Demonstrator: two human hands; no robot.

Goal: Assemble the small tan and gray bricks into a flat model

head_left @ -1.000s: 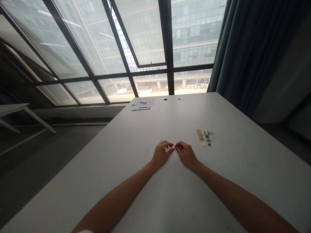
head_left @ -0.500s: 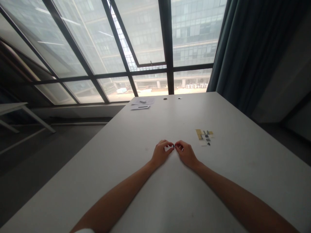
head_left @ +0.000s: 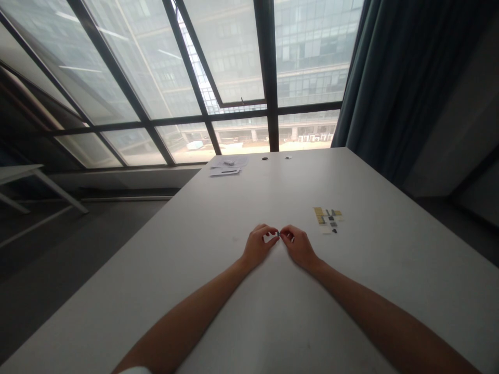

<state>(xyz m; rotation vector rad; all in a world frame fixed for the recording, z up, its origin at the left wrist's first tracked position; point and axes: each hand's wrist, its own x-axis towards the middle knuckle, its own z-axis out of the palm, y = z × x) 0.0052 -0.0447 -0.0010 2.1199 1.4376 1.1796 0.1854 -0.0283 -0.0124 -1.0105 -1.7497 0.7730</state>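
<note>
My left hand [head_left: 259,242] and my right hand [head_left: 296,243] meet fingertip to fingertip over the middle of the white table [head_left: 257,202]. Between their pinched thumbs and fingers is a tiny dark bluish piece [head_left: 278,234], too small to make out its kind. Both hands are closed on it, and the fingers cover most of it. To the right of my right hand lies a group of small parts: tan pieces [head_left: 318,212], a grey piece [head_left: 333,224] and a black piece [head_left: 334,231], with a few pale ones among them.
At the far left corner of the table are papers [head_left: 230,163] with a dark pen-like item [head_left: 230,172] on them. A dark round spot [head_left: 265,158] and a small black-and-white item [head_left: 288,157] sit near the far edge. Windows stand beyond, a dark curtain [head_left: 374,93] at right.
</note>
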